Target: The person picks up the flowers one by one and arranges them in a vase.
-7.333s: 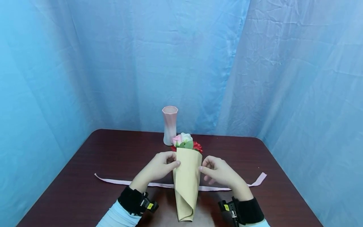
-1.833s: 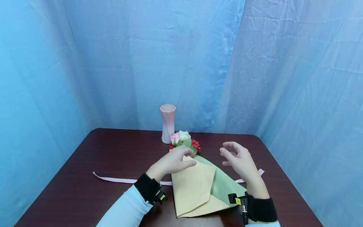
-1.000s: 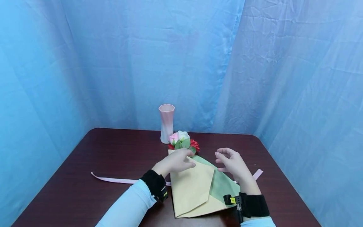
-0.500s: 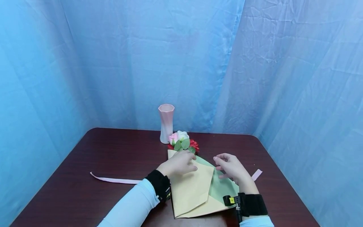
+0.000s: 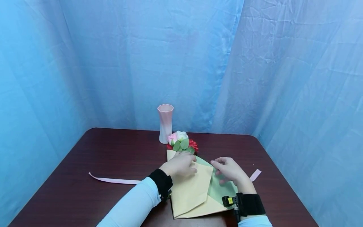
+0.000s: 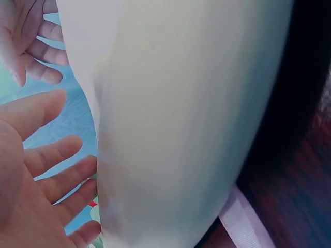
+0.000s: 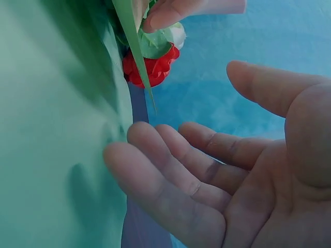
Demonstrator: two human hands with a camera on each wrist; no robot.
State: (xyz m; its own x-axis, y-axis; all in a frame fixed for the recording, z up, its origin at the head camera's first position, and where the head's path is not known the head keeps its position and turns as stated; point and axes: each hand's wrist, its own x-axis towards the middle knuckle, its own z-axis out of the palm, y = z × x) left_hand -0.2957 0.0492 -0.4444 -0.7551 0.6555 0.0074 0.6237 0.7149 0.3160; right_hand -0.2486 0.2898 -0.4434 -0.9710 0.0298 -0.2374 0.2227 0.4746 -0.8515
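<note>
A sheet of wrapping paper (image 5: 193, 195), cream outside and pale green inside, lies partly folded around a small bunch of artificial flowers (image 5: 181, 142) with pink, white and red blooms and green leaves. Over the upper part of the folded cream flap is my left hand (image 5: 181, 164), fingers loosely extended near the leaves. My right hand (image 5: 229, 170) hovers above the green inner side to the right, its fingers spread and slightly bent, holding nothing. In the right wrist view those fingers (image 7: 170, 175) are beside the green paper, with the red flower (image 7: 152, 70) beyond.
A pink-and-white vase (image 5: 165, 124) stands behind the flowers. A pale pink ribbon (image 5: 116, 180) runs crosswise under the paper, its right end (image 5: 256, 175) showing past my right wrist. Blue curtains (image 5: 136, 63) surround the dark wooden table (image 5: 113, 151).
Earlier the paper was rolled narrow between both hands; its right side now lies spread out, showing green. Lately my left hand shifted slightly down the flap, and my right hand lowered and moved left.
</note>
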